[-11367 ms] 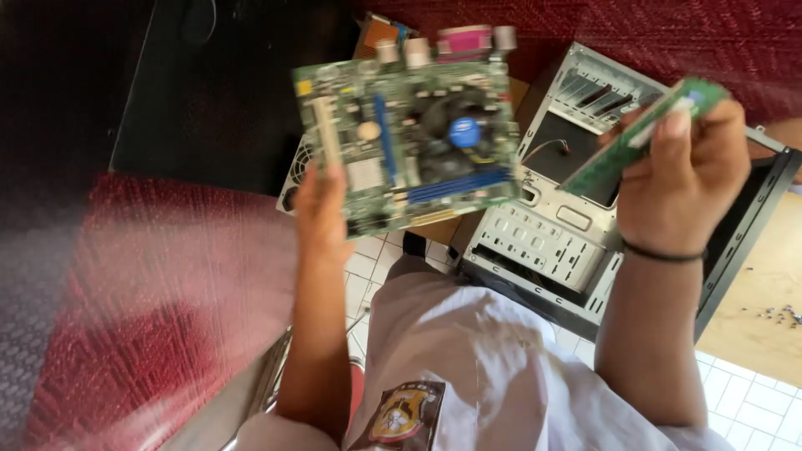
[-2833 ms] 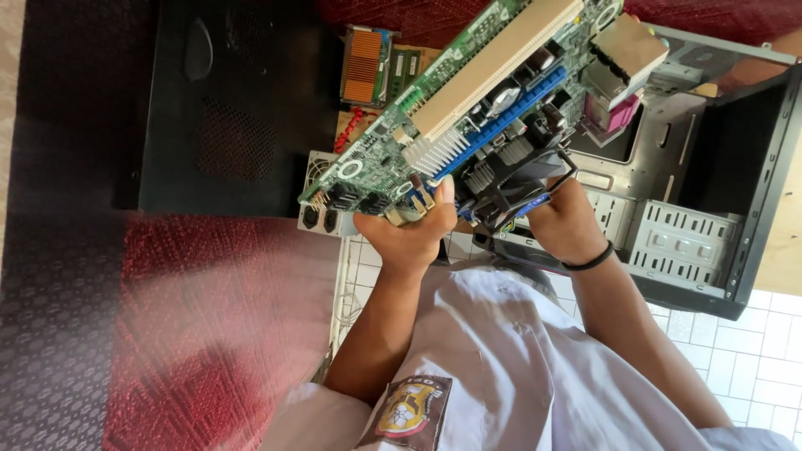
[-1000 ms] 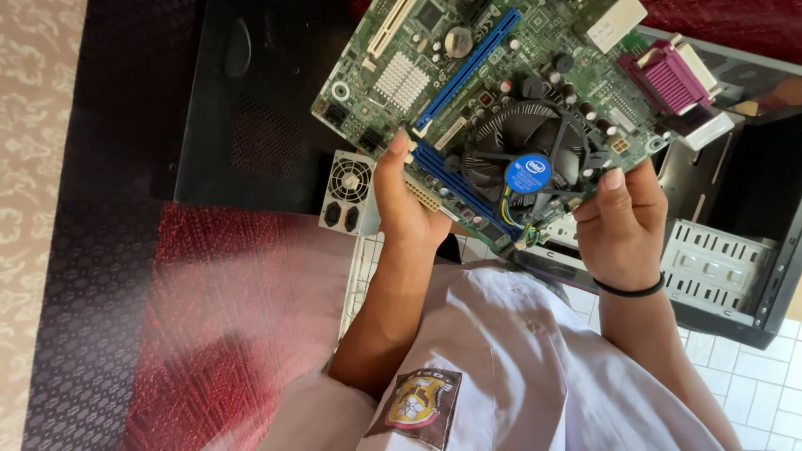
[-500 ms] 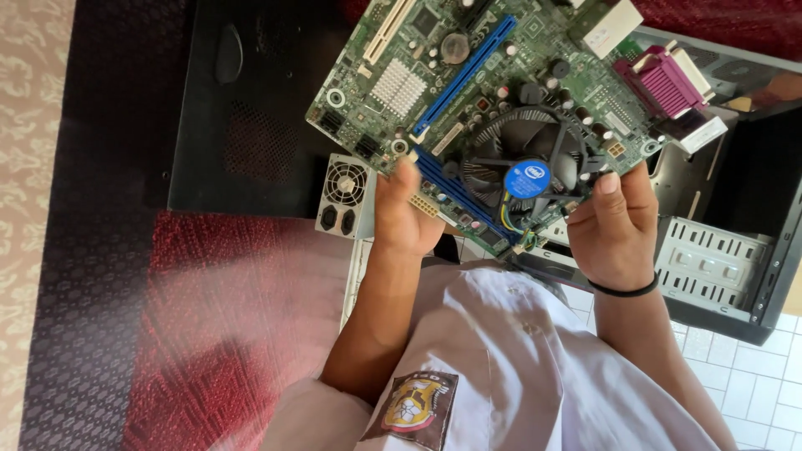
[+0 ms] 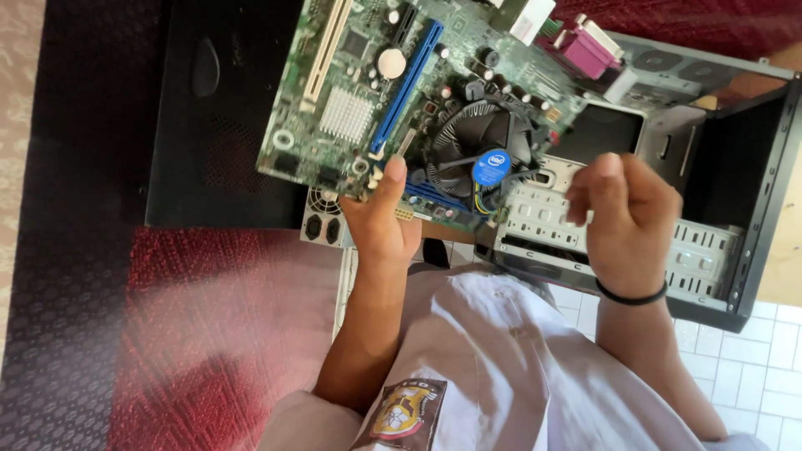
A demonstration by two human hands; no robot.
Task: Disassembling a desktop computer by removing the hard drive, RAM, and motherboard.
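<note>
Green fibreglass fills the upper middle of the view: a motherboard (image 5: 418, 100) held up in the air, tilted, its long axis running from the lower left near the person's body up and away to the right. The left hand (image 5: 380, 221) grips it at the near lower edge, thumb pressed on the component face just below the blue expansion slot (image 5: 407, 83), the other fingers hidden behind the board, so the fingers are clamped on the motherboard.

Just right of that thumb sits the round black CPU cooler fan (image 5: 483, 150) with a blue centre label, its thin wires trailing toward the board's near edge. Further along the board from the fingers, at its far right end, a pink parallel port (image 5: 589, 50) sticks out.

The right hand (image 5: 631, 221) hangs free to the right of the fan, apart from the board, wearing a black band at the wrist. Its fingers are loosely curled and hold nothing; the fingertips point back toward the fan, which lies to their left and slightly above. Of the two hands the left is the one touching the board; the right is near but clear of it.

Behind and below the right hand lies an open grey computer case (image 5: 702, 259). Left of the gripping fingers a black panel (image 5: 217, 117) rests on a red patterned carpet (image 5: 200, 334).
</note>
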